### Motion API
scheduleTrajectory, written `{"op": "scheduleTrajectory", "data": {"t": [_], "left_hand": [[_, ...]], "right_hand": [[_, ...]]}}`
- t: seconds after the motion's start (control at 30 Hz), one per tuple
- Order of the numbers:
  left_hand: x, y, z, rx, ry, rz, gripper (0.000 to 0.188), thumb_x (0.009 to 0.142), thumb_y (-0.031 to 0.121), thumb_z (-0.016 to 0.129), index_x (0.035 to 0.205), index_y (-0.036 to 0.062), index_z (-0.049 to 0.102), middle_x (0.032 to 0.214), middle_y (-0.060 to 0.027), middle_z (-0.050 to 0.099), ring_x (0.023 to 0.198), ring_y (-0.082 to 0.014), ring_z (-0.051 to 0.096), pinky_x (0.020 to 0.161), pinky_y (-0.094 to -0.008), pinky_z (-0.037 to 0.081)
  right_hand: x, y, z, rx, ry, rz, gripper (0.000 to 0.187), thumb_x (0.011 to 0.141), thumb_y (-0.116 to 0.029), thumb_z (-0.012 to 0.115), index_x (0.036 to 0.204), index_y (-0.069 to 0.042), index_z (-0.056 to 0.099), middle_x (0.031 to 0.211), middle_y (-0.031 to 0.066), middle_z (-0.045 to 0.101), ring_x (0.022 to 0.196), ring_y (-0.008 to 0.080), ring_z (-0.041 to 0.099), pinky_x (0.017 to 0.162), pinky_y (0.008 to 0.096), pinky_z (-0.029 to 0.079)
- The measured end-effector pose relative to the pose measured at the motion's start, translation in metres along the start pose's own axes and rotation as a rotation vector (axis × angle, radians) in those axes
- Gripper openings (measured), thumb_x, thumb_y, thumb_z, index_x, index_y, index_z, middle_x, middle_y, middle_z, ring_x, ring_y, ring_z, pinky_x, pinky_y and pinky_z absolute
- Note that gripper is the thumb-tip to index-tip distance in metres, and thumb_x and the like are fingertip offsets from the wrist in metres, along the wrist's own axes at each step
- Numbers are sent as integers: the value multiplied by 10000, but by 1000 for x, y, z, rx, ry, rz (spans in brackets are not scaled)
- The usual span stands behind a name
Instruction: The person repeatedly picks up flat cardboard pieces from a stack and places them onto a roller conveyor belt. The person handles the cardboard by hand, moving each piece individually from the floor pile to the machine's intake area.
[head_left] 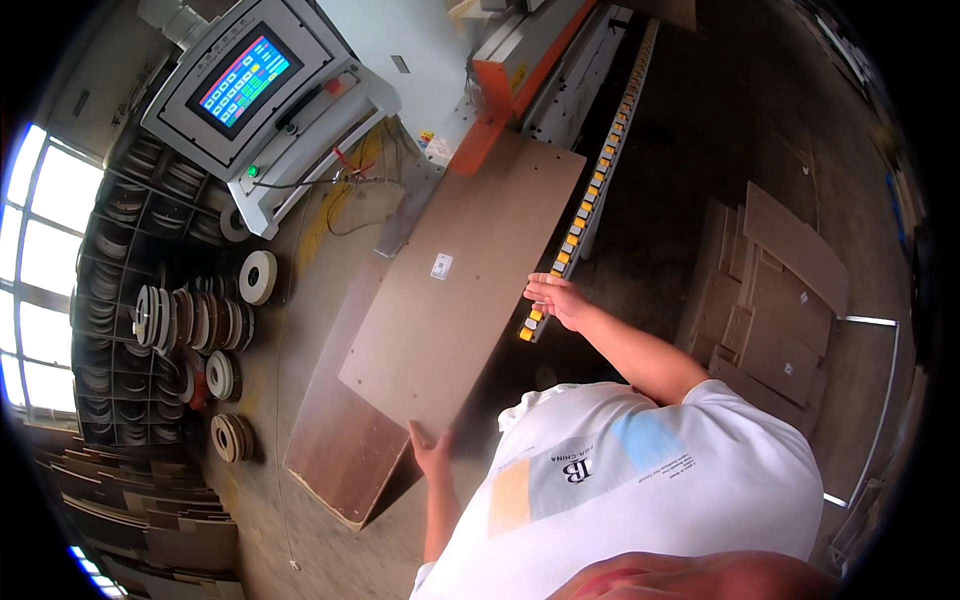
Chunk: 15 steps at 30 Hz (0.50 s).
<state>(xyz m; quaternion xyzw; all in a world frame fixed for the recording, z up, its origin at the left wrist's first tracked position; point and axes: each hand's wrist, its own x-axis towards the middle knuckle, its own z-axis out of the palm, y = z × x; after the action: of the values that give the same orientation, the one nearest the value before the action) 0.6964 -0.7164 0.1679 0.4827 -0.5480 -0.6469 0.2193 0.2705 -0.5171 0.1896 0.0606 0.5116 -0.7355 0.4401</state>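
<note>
Left hand: the left hand [432,452] is flat against the near edge of the big brown panel [465,290], fingers spread and pressing on it, not wrapped around anything.
Right hand: the right hand [557,299] sits at the panel's right edge, fingers laid open over the edge, right next to the roller track [590,190] with its yellow and white wheels.
Panel: lying flat, reaching away from both hands toward the orange-trimmed machine [520,70]; its far end is right at the machine. There's a small white sticker [441,265] about midway between the hands and the machine.
Under the panel: a darker board [345,440], poking out just left of the left hand.
Off to the left: rolls of edge banding [200,325] in a rack, well apart from the left hand.
Above those: a control box with a bright touchscreen [243,82].
Off to the right: a stack of cut boards [770,290] on the floor, well past the right hand.
</note>
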Motion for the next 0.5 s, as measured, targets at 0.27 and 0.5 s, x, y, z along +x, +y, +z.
{"op": "scheduleTrajectory", "data": {"t": [0.27, 0.5], "left_hand": [[38, -30, 42, 53, 4, 100, 872, 916, 86, 771, 1653, 196, 318, 970, -10, 614, 646, -71, 498, 541, -240, 424], [37, 17, 127, -113, -66, -71, 906, 930, 63, 728, 1673, 225, 235, 761, 18, 521, 577, -75, 463, 496, -256, 381]], "right_hand": [[13, -25, -17, 24, 0, -114, 531, 1033, -299, 649, 1502, -109, 485, 1317, -8, 613, 1247, 150, 597, 942, 334, 481], [11, -56, -67, 3, -20, -156, 388, 1031, -302, 661, 1365, -109, 623, 1271, -11, 667, 1094, 110, 658, 864, 296, 525]]}}
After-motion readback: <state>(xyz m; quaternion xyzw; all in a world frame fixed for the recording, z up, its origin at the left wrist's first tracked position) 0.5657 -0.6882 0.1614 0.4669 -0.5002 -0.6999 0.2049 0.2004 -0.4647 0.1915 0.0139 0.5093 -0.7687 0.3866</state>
